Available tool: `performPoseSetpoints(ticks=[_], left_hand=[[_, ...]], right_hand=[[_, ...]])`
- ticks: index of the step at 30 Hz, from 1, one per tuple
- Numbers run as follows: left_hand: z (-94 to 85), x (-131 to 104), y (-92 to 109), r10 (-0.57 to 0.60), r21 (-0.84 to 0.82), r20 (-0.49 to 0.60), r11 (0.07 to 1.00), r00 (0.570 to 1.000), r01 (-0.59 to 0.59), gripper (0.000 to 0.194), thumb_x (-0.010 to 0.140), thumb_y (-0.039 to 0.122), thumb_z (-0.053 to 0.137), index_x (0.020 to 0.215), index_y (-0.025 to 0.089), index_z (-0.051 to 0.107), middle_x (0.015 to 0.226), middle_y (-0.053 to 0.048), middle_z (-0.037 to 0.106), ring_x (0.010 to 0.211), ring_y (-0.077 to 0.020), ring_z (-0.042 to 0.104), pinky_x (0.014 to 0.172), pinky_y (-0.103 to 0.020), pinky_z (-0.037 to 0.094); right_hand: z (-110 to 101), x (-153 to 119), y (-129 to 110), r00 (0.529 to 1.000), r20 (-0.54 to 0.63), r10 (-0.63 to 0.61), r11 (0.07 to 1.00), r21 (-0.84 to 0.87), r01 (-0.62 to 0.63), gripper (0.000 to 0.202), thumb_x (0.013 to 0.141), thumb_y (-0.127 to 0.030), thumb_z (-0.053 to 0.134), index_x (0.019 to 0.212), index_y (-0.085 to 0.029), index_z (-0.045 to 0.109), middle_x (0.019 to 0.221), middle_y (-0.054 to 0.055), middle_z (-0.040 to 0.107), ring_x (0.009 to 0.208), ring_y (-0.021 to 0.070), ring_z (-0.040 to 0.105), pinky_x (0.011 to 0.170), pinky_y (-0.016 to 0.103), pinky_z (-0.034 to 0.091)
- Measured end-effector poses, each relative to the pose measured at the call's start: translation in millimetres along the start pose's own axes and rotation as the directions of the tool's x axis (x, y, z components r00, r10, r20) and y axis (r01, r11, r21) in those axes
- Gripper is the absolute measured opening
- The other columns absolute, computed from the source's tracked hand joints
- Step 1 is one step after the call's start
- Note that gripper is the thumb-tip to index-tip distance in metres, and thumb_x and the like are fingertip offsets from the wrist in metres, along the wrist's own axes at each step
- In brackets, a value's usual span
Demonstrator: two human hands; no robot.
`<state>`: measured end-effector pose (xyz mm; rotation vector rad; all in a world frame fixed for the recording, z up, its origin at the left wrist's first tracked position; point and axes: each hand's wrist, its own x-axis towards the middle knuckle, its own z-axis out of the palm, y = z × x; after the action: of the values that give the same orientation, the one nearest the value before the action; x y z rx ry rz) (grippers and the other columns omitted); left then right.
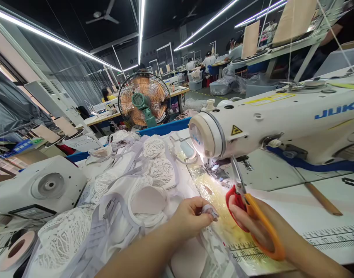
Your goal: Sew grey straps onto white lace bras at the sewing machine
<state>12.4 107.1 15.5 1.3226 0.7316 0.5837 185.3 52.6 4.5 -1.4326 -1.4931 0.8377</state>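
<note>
My left hand (191, 216) is closed, pinching a bunched bit of lavender fabric (210, 211) that belongs to a white and lavender bra. More of that bra, with a smooth padded cup (188, 258), hangs below the hand. In my right hand (252, 220) are scissors (256, 216) with one red and one orange handle, blades pointing up toward the sewing machine head. The blades look nearly closed and stand apart from the fabric. Several lace bras (161, 170) lie heaped to the left of my hands.
A white sewing machine (269, 119) stands at the right, its lit needle area just beyond the scissors. A wooden-handled tool (323, 199) lies on the table near a printed ruler (333, 235). Another machine (38, 189) and a tape roll (19, 251) are left; a fan (145, 100) stands behind.
</note>
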Motion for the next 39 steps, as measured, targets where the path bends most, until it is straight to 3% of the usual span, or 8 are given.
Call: performPoseSetpoints(ticks=[6, 10, 14, 19, 22, 26, 32, 39], left_hand=[[-0.4, 0, -2, 0.110, -0.001, -0.023, 0.994, 0.994, -0.110, 0.010, 0.060, 0.017, 0.066, 0.067, 0.014, 0.059, 0.095, -0.006, 0.050, 0.083, -0.0146, 0.049, 0.072, -0.025, 0.039], [-0.8, -1, -2, 0.133, 0.019, -0.013, 0.991, 0.991, -0.132, 0.010, 0.062, 0.017, 0.065, 0.069, 0.014, 0.060, 0.093, -0.005, 0.047, 0.087, -0.0153, 0.048, 0.076, -0.026, 0.039], [0.3, -2, 0, 0.127, 0.036, -0.004, 0.991, 0.992, -0.127, 0.011, 0.061, 0.018, 0.065, 0.068, 0.014, 0.058, 0.090, -0.004, 0.046, 0.081, -0.0132, 0.047, 0.070, -0.024, 0.037], [2.1, -2, 3, 0.009, -0.024, -0.042, 1.000, 0.999, -0.010, 0.015, 0.060, 0.022, 0.065, 0.068, 0.014, 0.056, 0.066, 0.001, 0.050, 0.063, -0.0095, 0.045, 0.062, -0.024, 0.034], [3.1, -2, 6, -0.006, -0.060, -0.021, 0.998, 1.000, 0.005, 0.016, 0.060, 0.024, 0.064, 0.067, 0.014, 0.055, 0.063, -0.001, 0.056, 0.064, -0.0120, 0.051, 0.067, -0.026, 0.038], [3.8, -2, 4, 0.010, -0.059, 0.013, 0.998, 1.000, -0.009, 0.015, 0.061, 0.023, 0.065, 0.067, 0.014, 0.055, 0.062, -0.001, 0.058, 0.062, -0.0108, 0.051, 0.065, -0.025, 0.037], [3.9, -2, 4, -0.053, -0.115, 0.023, 0.992, 0.998, 0.056, 0.022, 0.056, 0.022, 0.069, 0.072, 0.014, 0.056, 0.066, 0.000, 0.057, 0.065, -0.0113, 0.051, 0.067, -0.026, 0.037], [2.5, -1, 4, -0.045, -0.035, 0.015, 0.998, 0.999, 0.045, 0.022, 0.060, 0.030, 0.068, 0.066, 0.014, 0.054, 0.059, 0.002, 0.051, 0.059, -0.0093, 0.045, 0.062, -0.025, 0.033]], right_hand=[[-1, -5, -18, 0.989, 0.140, -0.046, 0.985, -0.159, 0.069, 0.022, 0.082, -0.038, 0.048, 0.067, -0.022, 0.044, 0.063, -0.001, 0.054, 0.058, 0.0147, 0.048, 0.052, 0.026, 0.040], [4, -5, -22, 0.987, 0.139, -0.076, 0.974, -0.201, 0.103, 0.019, 0.080, -0.030, 0.046, 0.064, -0.023, 0.040, 0.063, -0.001, 0.054, 0.058, 0.0147, 0.047, 0.052, 0.026, 0.037], [6, -6, -18, 0.980, 0.149, -0.135, 0.961, -0.220, 0.166, 0.017, 0.079, -0.026, 0.045, 0.065, -0.024, 0.036, 0.062, -0.002, 0.051, 0.055, 0.0143, 0.044, 0.050, 0.025, 0.035], [-1, -7, -7, 0.990, 0.043, -0.134, 0.946, -0.292, 0.141, 0.018, 0.082, -0.031, 0.044, 0.068, -0.024, 0.036, 0.060, -0.003, 0.048, 0.053, 0.0144, 0.044, 0.049, 0.026, 0.035], [-6, -7, -8, 0.996, 0.027, -0.081, 0.966, -0.243, 0.085, 0.020, 0.084, -0.038, 0.042, 0.071, -0.024, 0.039, 0.063, -0.001, 0.051, 0.057, 0.0160, 0.049, 0.052, 0.027, 0.038], [-3, -6, -18, 0.993, 0.117, -0.024, 0.984, -0.171, 0.044, 0.025, 0.084, -0.041, 0.044, 0.067, -0.023, 0.040, 0.063, -0.001, 0.053, 0.058, 0.0157, 0.049, 0.052, 0.027, 0.039], [8, -2, -26, 0.987, 0.145, -0.070, 0.982, -0.162, 0.094, 0.024, 0.081, -0.031, 0.048, 0.063, -0.023, 0.034, 0.061, -0.002, 0.051, 0.055, 0.0131, 0.043, 0.048, 0.025, 0.032], [0, -6, -15, 0.995, 0.083, -0.060, 0.994, -0.089, 0.068, 0.022, 0.085, -0.039, 0.043, 0.070, -0.024, 0.040, 0.062, -0.002, 0.050, 0.056, 0.0142, 0.044, 0.051, 0.026, 0.037]])
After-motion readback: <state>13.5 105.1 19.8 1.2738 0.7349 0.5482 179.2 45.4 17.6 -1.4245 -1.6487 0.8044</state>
